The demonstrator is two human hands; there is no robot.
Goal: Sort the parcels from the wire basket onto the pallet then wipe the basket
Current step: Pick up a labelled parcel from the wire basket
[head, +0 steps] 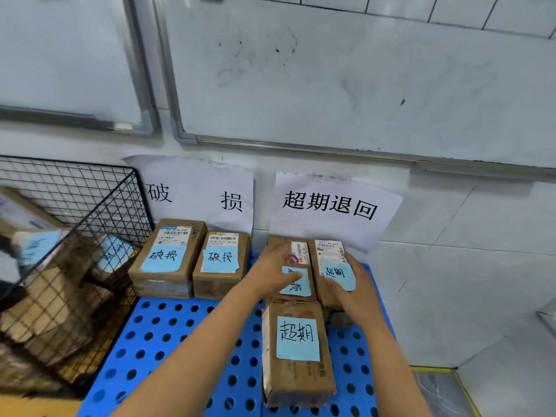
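Roughly half sorted, wiping not begun: five parcels (168, 260) down on the pallet (150, 346), more left in the wire basket (120, 206) off its left edge. Near the back-right corner, pressing one parcel (296, 251) flat-fingered with left hand (275, 266), gripping the neighbouring parcel (329, 251) with right hand (356, 281).

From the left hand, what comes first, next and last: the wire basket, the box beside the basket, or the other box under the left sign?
1. Other box, just left of the left hand.
2. Box beside the basket, farther left.
3. Wire basket, far left.
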